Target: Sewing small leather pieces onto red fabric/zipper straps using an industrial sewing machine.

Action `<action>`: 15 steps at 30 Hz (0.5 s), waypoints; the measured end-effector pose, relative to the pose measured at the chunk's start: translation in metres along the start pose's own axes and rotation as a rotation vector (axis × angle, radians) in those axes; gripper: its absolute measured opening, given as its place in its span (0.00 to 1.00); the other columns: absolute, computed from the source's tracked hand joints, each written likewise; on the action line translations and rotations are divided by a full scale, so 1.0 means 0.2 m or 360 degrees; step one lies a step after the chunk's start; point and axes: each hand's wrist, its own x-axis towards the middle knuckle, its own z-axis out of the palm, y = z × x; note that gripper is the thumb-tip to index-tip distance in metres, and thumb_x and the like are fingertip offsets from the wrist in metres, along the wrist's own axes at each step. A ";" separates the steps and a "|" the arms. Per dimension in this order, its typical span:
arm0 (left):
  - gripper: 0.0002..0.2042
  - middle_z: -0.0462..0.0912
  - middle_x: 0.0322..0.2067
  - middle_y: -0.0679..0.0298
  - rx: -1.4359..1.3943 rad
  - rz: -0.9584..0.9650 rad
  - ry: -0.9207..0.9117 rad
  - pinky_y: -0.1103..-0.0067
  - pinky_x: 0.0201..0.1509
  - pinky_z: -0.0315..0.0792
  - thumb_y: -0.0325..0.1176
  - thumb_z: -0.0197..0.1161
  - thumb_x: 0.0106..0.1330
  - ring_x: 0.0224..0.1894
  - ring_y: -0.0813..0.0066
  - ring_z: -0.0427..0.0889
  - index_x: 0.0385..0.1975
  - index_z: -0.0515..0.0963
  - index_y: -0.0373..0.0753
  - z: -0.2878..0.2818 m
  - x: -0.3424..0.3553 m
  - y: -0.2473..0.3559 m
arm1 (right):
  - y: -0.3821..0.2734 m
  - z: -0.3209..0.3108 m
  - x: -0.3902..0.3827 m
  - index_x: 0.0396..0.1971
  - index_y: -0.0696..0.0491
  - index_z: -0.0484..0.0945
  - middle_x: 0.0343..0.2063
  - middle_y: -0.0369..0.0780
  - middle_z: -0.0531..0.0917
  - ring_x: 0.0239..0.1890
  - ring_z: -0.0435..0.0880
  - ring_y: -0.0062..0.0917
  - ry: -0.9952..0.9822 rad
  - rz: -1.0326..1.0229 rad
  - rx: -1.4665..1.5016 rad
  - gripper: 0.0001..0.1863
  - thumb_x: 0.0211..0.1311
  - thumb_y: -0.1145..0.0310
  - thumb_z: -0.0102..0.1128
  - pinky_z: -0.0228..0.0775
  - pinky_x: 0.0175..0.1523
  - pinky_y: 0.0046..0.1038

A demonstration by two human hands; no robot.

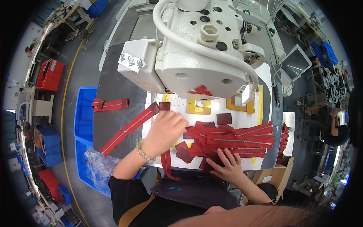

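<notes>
My left hand, with a beaded bracelet at its wrist, is closed over a red zipper. A dark red tab shows above this hand; what its fingers hold is hidden. My right hand lies with fingers apart at the near edge of a pile of red zippers, close to a dark patch. Dark red square patches lie around the pile. To the left, a red zipper with a dark tab lies slanted, and a folded zipper lies beyond it.
A large white sewing machine head overhangs the far side of the work surface. Yellow-framed plates lie beneath it. Blue bins stand at the left, one with clear plastic. A cardboard box is at the right.
</notes>
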 end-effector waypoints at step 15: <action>0.20 0.70 0.35 0.66 -0.0556 -0.0008 -0.0475 0.74 0.45 0.61 0.31 0.71 0.45 0.41 0.68 0.70 0.39 0.74 0.43 0.09 -0.25 0.21 | 0.03 -0.01 0.09 0.56 0.41 0.72 0.61 0.39 0.68 0.63 0.63 0.29 0.0230 0.0017 0.0234 0.30 0.52 0.50 0.63 0.43 0.62 0.36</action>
